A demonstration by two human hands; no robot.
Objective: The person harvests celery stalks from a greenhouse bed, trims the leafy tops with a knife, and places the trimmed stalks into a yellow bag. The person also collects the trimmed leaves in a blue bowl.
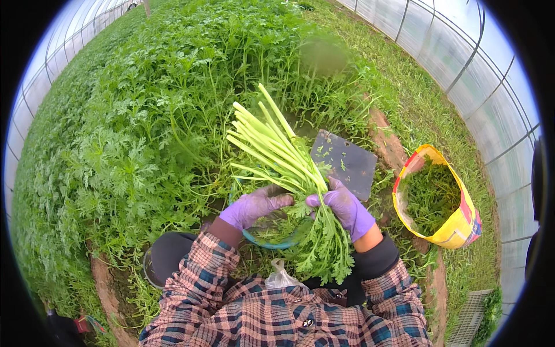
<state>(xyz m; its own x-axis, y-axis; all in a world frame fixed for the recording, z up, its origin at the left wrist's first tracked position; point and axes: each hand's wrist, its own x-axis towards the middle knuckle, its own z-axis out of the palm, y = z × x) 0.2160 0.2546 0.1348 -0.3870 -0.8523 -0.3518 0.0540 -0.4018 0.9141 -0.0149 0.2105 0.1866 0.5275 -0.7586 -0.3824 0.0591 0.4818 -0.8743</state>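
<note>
A bunch of garland chrysanthemum greens (277, 149) is between my two hands, its pale cut stems pointing up and away and its leafy tops hanging towards my lap. My right hand (347, 208), in a purple glove, grips the bunch at its right side, where stems turn to leaves. From the left, my left hand (256, 207), in a soiled purple glove, holds the lower stems, its fingers partly hidden behind them. Below the bunch lies a blue-rimmed round container (271, 245) with loose greens inside. A dark flat board (347, 165) with leaf scraps lies just beyond my right hand.
Dense standing greens (130, 130) fill the left and front. At right stands an open yellow bag (468, 217) of greens, with a plastic crate (466, 319) further back. A clear plastic bag (282, 275) is at my lap. Plastic greenhouse walls (472, 86) curve along both sides.
</note>
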